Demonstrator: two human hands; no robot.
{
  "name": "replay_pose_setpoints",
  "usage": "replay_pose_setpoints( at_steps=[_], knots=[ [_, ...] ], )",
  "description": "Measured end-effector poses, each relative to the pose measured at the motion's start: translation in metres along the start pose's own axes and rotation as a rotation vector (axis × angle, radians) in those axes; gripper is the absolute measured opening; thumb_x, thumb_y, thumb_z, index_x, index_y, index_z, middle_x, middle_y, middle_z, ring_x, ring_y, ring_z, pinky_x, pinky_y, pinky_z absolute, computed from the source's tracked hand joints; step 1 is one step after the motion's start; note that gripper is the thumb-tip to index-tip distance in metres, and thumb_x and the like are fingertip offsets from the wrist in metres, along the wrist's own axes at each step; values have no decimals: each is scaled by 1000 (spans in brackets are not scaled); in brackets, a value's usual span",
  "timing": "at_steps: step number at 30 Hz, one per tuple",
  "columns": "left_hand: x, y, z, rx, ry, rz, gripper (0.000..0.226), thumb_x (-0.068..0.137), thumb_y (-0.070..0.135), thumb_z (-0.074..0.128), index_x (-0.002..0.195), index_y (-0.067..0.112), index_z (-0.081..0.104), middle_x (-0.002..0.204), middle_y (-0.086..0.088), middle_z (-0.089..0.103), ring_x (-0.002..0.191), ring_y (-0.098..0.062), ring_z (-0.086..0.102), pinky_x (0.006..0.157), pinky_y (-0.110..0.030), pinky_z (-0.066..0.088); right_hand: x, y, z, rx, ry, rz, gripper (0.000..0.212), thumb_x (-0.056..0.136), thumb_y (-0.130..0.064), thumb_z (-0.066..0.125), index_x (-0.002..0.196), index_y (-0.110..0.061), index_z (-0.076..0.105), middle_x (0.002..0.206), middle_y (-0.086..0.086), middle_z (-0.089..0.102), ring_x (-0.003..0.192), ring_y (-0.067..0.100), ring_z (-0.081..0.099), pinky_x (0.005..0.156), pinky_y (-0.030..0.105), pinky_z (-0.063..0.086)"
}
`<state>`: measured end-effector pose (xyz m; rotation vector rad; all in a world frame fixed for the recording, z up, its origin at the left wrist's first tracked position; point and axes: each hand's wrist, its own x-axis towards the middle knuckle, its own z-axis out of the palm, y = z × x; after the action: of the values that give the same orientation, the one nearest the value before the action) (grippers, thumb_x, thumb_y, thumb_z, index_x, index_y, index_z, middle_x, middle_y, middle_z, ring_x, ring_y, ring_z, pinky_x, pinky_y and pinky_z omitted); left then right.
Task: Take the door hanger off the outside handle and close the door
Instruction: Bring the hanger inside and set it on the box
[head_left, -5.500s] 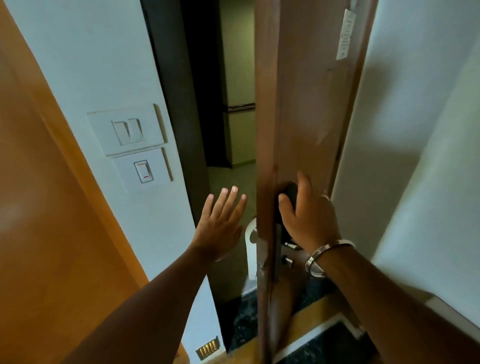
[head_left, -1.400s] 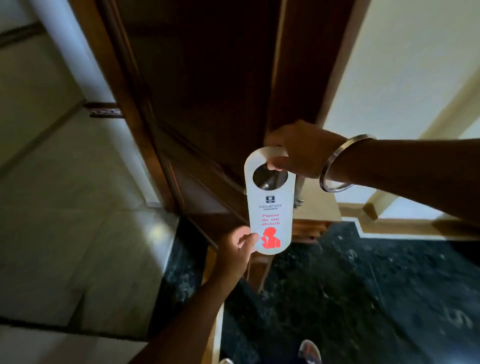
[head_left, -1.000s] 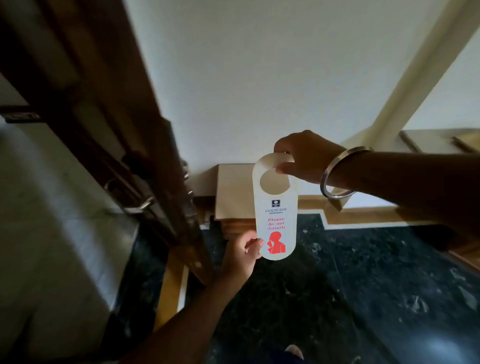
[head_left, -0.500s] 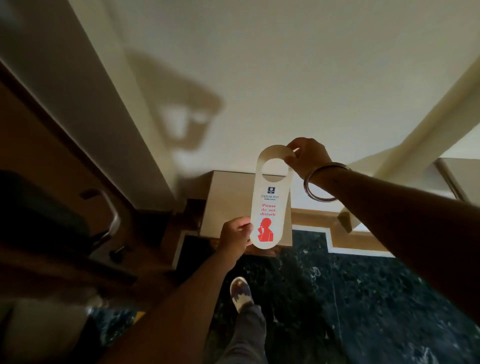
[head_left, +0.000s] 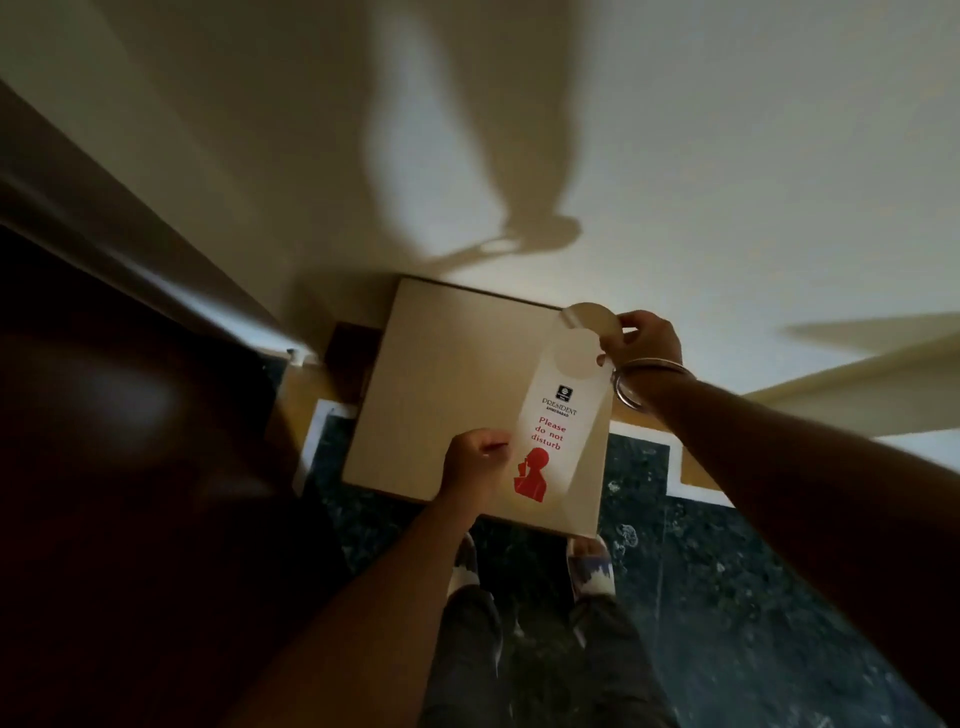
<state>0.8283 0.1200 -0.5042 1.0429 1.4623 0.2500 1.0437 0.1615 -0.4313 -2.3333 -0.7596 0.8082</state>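
A white door hanger with red "Please do not disturb" print and a red figure is held flat in front of me, off any handle. My right hand, with a metal bangle at the wrist, pinches its looped top end. My left hand grips its lower left edge. The dark wooden door fills the left side, blurred; no handle shows on it.
Under the hanger stands a low beige cabinet top against the cream wall. Dark speckled floor lies below, with my two feet near the cabinet's front edge.
Both hands have carried the hanger away from the door handle and over the beige cabinet, tilting it flatter. My view has turned from the door toward the wall and down.
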Motion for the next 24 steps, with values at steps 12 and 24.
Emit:
replay_pose_setpoints(
  at_steps=[12,24],
  knots=[
    [79,-60,36,562,7,104,41,98,21,50,139,16,49,132,-7,62,115,-23,62,81,-25,53,69,91,91,-450,-391,-133,60,89,-19,64,144,-12,41,141,16,52,128,32,49,107,40,37],
    [-66,107,-108,1349,505,276,85,89,55,52,156,17,13,163,-15,10,147,-35,14,116,-60,4,-69,-94,-9,-533,-303,-984,67,87,-43,56,147,-19,37,155,12,37,143,34,33,113,51,27]
  ],
)
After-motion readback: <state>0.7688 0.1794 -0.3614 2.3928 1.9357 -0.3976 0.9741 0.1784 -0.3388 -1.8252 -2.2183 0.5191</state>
